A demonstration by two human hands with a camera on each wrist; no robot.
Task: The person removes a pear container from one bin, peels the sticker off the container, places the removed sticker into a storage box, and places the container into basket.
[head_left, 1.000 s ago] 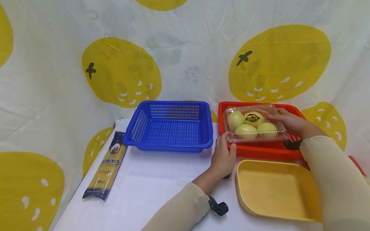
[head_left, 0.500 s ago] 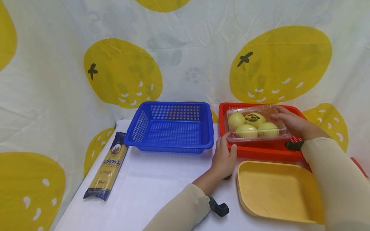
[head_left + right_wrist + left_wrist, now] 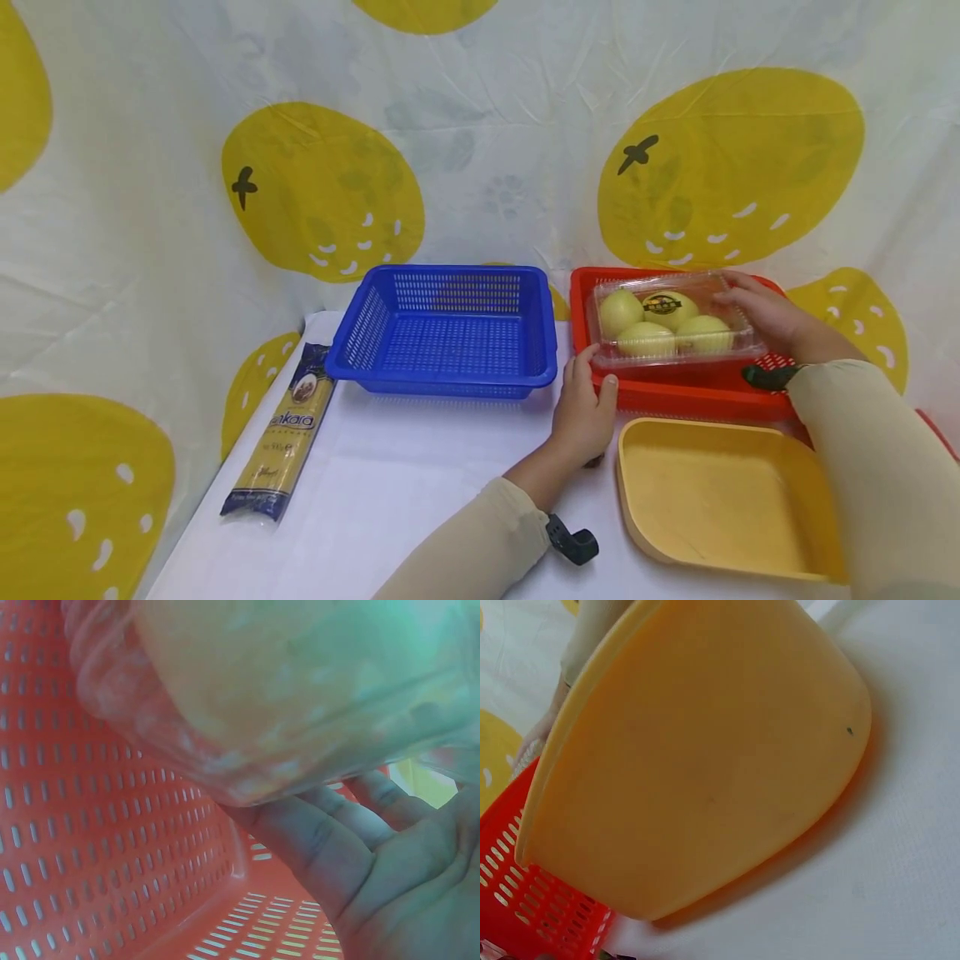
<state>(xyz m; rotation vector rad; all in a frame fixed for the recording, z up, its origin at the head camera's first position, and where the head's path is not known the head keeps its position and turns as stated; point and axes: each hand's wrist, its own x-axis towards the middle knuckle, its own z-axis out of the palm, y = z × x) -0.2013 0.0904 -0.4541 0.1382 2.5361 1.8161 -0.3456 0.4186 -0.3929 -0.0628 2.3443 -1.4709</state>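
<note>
My right hand holds the right end of a clear plastic box of several pale yellow-green fruits. The box sits tilted over the red basket, a dark label on one fruit. In the right wrist view, curled fingers support its underside; basket mesh lies below. At the red basket's front left corner is my left hand, its thumb and index finger either side of that corner, close to the box's left end. The left wrist view does not show its grip; a yellow bin fills that view.
An empty blue basket stands left of the red one. A pack of spaghetti lies at the far left of the white table. The yellow bin stands in front of the red basket, beside my right forearm. A patterned curtain hangs behind.
The clear box has shifted slightly to the right within the red basket, along with my right hand. My left hand stays at the basket's corner. The whole view has drifted a little.
</note>
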